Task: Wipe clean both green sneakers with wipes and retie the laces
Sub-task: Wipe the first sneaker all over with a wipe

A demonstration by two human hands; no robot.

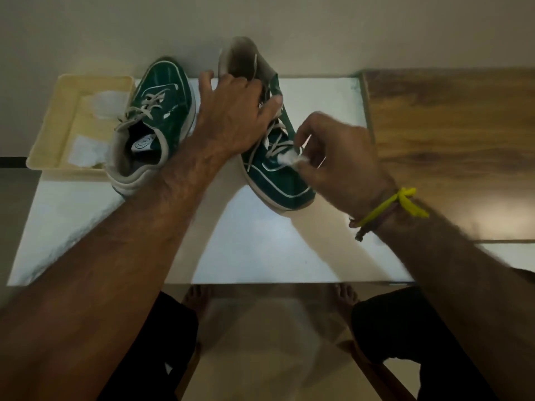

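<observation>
Wipe (291, 158) pinched in right hand (344, 160), on sneaker (278, 180)

A plain pale wall (318, 27) fills the far side. A glass table (260, 328) carries a white sheet (275, 250); the beige floor (269, 380) shows through the near glass. A wooden board (451, 131) lies at right, light glaring on it.

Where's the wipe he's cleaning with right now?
In the head view, the wipe is right of centre, pinched in the right hand against the green side of the right-hand sneaker, just below its laces.
</observation>
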